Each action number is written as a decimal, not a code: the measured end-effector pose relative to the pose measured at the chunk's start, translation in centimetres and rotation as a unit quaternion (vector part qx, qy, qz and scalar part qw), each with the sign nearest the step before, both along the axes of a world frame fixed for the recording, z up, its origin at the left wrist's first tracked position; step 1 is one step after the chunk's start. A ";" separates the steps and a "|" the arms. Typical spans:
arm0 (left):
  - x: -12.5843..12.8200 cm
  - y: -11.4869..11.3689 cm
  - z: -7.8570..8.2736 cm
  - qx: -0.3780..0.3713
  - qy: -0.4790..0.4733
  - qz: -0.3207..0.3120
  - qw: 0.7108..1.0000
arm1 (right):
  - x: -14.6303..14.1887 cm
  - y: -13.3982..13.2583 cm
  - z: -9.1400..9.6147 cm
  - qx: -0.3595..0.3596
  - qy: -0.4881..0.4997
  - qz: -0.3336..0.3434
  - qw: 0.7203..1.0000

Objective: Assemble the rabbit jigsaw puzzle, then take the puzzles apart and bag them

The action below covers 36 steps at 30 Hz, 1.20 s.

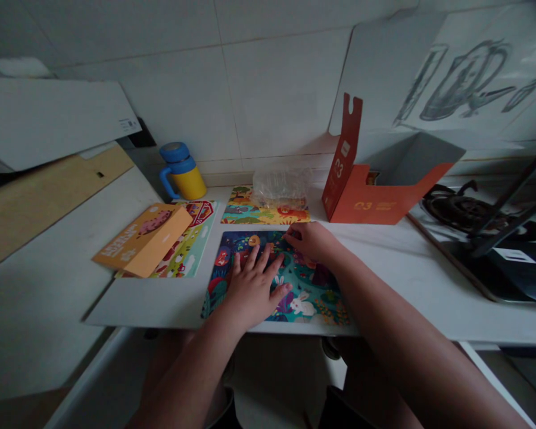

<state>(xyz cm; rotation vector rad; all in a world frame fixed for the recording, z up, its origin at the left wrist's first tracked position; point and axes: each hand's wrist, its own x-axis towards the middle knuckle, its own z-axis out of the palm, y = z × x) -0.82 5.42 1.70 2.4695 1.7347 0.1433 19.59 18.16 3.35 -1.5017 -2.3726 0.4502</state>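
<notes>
Lying flat right beneath both my hands, the dark-blue and teal rectangular picture board [311, 287] has its long axis running from nine to three o'clock on the white, smooth tabletop [384, 262]. My left hand [253, 291] spreads across it, just toward eight o'clock of its middle; my right hand [310, 241] rests at its one o'clock edge, fingers curled, but I can't make out whether they pinch anything. A printed white rabbit [302, 305] shows near five o'clock.
</notes>
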 end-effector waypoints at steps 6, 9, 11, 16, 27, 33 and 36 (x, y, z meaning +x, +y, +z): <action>0.0 1.0 0.0 0.001 -0.006 0.005 1.000 | 0.2 0.0 -0.2 -0.012 0.002 0.013 1.000; -0.2 0.8 0.0 0.005 -0.005 0.003 1.000 | 0.1 -0.1 0.0 -0.015 -0.004 0.015 1.000; -0.4 0.7 -0.1 0.001 -0.001 0.000 1.000 | 0.1 0.0 0.1 -0.014 -0.017 0.014 1.000; -0.5 0.7 -0.1 -0.002 0.010 0.000 1.000 | -0.1 0.4 -0.3 -0.004 -0.046 0.005 0.999; -0.8 0.6 -0.7 0.036 -0.026 -0.007 0.999 | -0.2 0.4 -0.3 -0.006 -0.060 0.003 0.998; -0.6 0.6 -0.2 0.030 -0.042 -0.001 0.999 | -0.2 0.3 -0.5 -0.007 -0.066 -0.002 0.998; -0.5 0.5 -0.1 0.037 -0.047 0.000 0.998 | -0.2 0.4 -0.6 -0.009 -0.066 -0.001 0.998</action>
